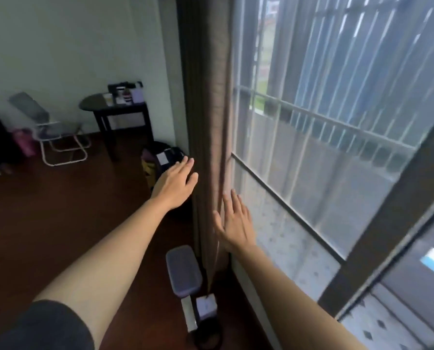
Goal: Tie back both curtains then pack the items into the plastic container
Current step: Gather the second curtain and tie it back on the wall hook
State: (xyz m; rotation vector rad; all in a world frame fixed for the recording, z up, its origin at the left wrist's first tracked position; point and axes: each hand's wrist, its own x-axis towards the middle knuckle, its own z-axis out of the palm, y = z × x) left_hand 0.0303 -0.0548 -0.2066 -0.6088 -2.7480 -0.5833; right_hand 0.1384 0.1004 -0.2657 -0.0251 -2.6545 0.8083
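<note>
My left hand (176,184) and right hand (236,221), both flat and holding nothing, flank the gathered curtain (211,117). So placed, I judge, to bunch it for tying.

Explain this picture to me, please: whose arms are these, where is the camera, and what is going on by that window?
No machine here: a person wears a camera on the head, so the single picture looks forward and down along their own bare arms. The left hand and right hand reach out with straight fingers on either side of a brown curtain, gathered beside the window. Neither hand holds anything; whether they touch the curtain I cannot tell. On the floor below stands a plastic container with its lid on, a small white box next to it. Farther back, a dark table carries small items and a folding chair stands nearby.
</note>
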